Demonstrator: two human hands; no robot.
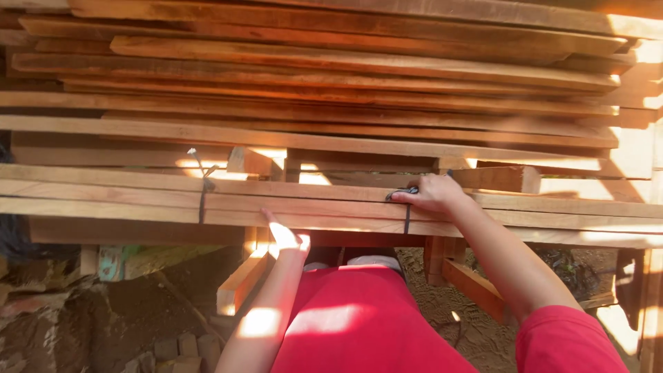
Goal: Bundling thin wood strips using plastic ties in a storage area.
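A bundle of long wooden boards [124, 197] lies across in front of me on a wooden frame. My right hand [434, 193] rests on top of the bundle, fingers closed on a dark strap [407, 220] that wraps the boards. My left hand [284, 235] sits at the bundle's near lower edge, fingers pressed against the underside; whether it grips anything is hidden. A second dark tie [202, 192] binds the boards further left.
A tall stack of long planks [345, 76] fills the view behind the bundle. Wooden legs and braces [476, 287] stand below on dirt ground. Bricks and rubble [173, 349] lie at lower left. Bright sunlight falls at the right.
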